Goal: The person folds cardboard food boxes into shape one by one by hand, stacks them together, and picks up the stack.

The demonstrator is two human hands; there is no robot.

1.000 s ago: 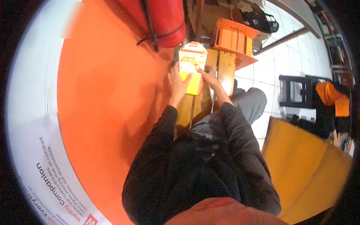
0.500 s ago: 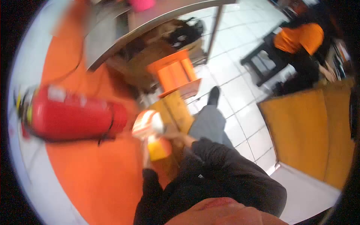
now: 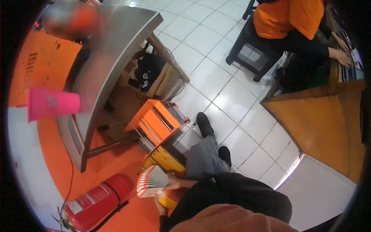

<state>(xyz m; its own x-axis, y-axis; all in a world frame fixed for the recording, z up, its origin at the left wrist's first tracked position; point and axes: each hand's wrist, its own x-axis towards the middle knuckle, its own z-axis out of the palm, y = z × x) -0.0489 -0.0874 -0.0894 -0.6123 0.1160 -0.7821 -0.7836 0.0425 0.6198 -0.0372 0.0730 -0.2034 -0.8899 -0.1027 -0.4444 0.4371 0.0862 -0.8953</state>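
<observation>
A fanned stack of white sheets with orange-striped edges [image 3: 150, 181] is spread between my hands, its leaves splayed toward the left. My right hand [image 3: 173, 181] grips its right end, fingers closed around the edge. Below it, my left hand [image 3: 160, 205] supports the lower end of the stack; its fingers are partly hidden. Just under the stack, beside my left hand, is a yellow surface [image 3: 169, 202]. Past my hands stands a yellow box-like piece [image 3: 166, 159], with an orange frame with metal rods [image 3: 156, 121] above it.
A red fire extinguisher [image 3: 98, 201] lies at the left on the orange floor. A metal table [image 3: 112, 50] carries a pink cup [image 3: 54, 104] at its edge. At the right, a person in an orange shirt [image 3: 288, 19] sits on a black stool [image 3: 247, 54] beside a wooden desk [image 3: 317, 127].
My view has shifted, so the extinguisher and my hands appear lower in the picture. The stack's leaves now show spread apart; earlier it was blurred. It stays in both hands.
</observation>
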